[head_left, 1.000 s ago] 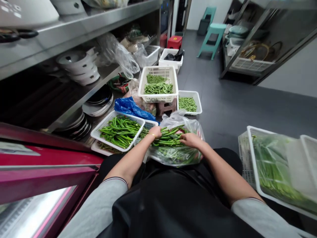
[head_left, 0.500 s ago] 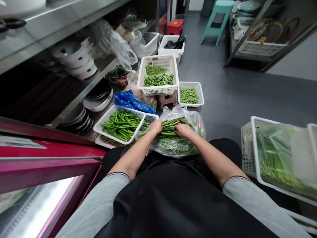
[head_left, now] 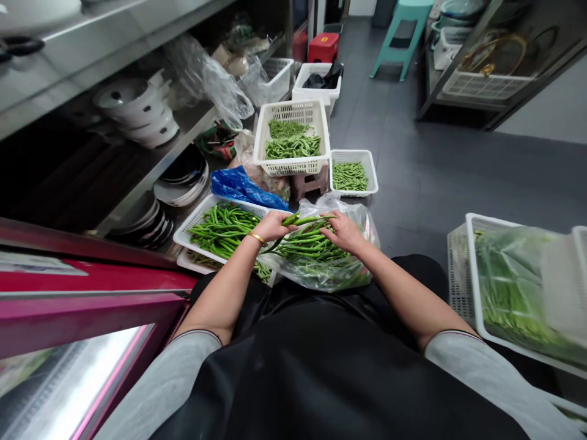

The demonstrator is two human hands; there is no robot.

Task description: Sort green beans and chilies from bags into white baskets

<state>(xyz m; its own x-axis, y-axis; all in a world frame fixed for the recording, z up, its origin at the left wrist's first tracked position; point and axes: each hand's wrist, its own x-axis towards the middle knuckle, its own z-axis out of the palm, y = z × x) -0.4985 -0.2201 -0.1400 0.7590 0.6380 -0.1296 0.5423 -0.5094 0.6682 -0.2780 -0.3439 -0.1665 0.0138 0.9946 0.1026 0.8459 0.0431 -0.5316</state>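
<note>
My left hand (head_left: 270, 226) is lifted above the edge of a white plastic basket (head_left: 202, 214) and pinches a long green bean (head_left: 287, 221). My right hand (head_left: 343, 232) grips the bean bunch (head_left: 312, 249) that lies on a clear plastic bag (head_left: 321, 275) in front of me. The basket at the left is heaped with more green beans (head_left: 224, 232). Their lower ends and part of the bag are hidden by my hands and arms.
A white basket (head_left: 291, 165) of trimmed beans stands on a low stool (head_left: 309, 183), with a small white tray (head_left: 364, 165) of cut beans next to it. A blue bag (head_left: 243, 189) lies nearby. Steel shelves (head_left: 178, 131) run along the left, and a bagged white crate (head_left: 518, 287) stands at the right.
My hands have moved apart from the bunch's middle, the left going left and up with a bean lifted from the bag. The view has shifted very slightly.
</note>
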